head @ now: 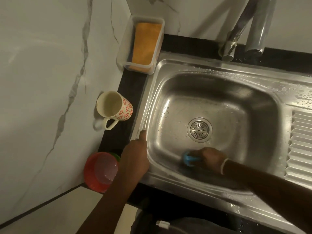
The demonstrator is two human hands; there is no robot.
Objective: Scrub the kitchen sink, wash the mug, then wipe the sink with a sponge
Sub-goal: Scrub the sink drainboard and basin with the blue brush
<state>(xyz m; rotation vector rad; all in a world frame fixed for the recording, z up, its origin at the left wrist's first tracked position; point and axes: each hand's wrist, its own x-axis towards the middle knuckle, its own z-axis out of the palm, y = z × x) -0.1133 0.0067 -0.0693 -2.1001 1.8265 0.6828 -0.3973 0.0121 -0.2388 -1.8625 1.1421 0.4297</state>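
The right hand (213, 157) is inside the sink (263, 105), at the lower middle of the frame. Its fingers are curled round a blue scrubber (190, 159) and press it on the near wall of the basin, where this wall curves to the bottom. The picture is a little blurred here, so the exact shape of the scrubber is not clear. The drain (199, 129) lies just above the scrubber in the frame, and the wide, still unscrubbed-looking part of the basin lies above and to the right.

The left hand (135, 156) rests on the left rim of the sink. The forefinger is stretched along the rim toward the top of the frame; it holds nothing.

I judge that the scrubbing step is in hand and the mug is not yet washed. The mug (113, 107) stands on the bench in the middle left of the frame, well apart from the scrubber. The left hand is clearly the nearer one to it. Its mouth is up and its handle points to the lower edge of the frame, toward the left hand.

The orange sponge (146, 43) lies in a clear tray (121, 53) at the upper middle, its long axis running from top to bottom of the frame.
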